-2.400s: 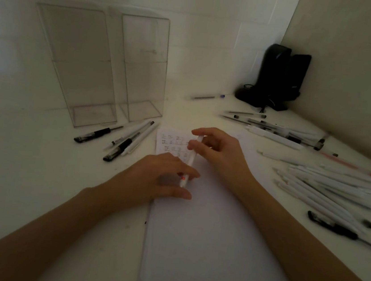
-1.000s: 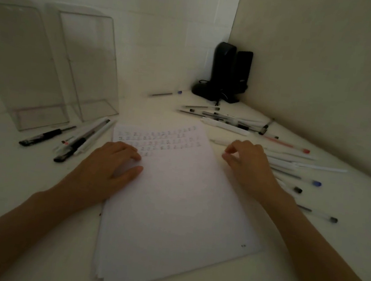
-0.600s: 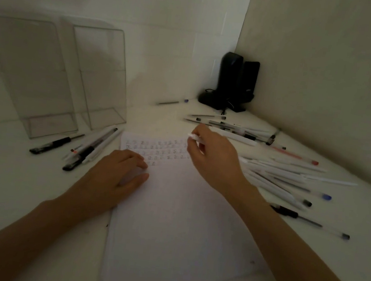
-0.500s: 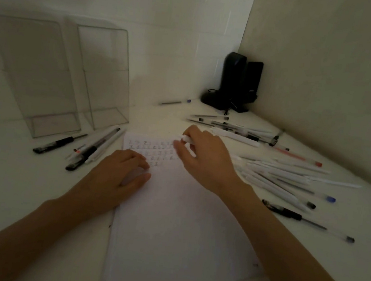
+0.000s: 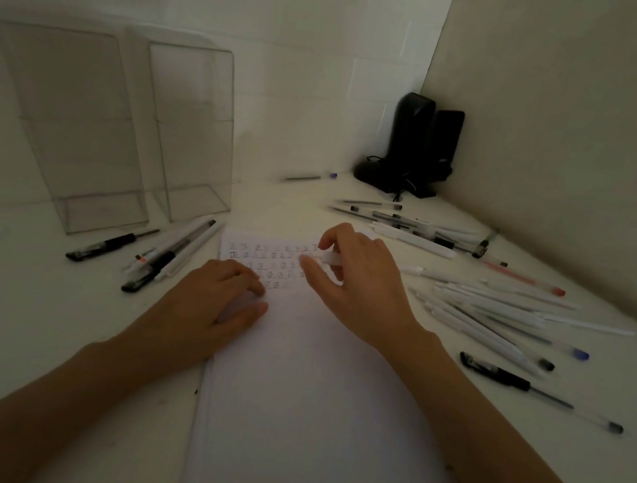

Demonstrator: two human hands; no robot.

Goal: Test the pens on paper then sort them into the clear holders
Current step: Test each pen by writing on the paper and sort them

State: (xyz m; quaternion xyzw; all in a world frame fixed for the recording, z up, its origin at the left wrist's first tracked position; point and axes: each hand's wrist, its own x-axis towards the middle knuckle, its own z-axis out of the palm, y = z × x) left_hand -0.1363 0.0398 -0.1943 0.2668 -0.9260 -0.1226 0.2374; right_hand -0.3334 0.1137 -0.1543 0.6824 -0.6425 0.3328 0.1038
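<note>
The right hand (image 5: 360, 282) pinches a white pen (image 5: 327, 258) between thumb and curled fingers (image 5: 340, 232), above the paper's (image 5: 309, 400) written rows; the left hand (image 5: 200, 307) rests relaxed on the paper

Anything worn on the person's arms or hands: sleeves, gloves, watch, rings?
Nothing visible. The left hand and right hand are ungloved; both forearms are uncovered to the frame edge. No watch, bracelet or ring shows, though the light is dim.
</note>
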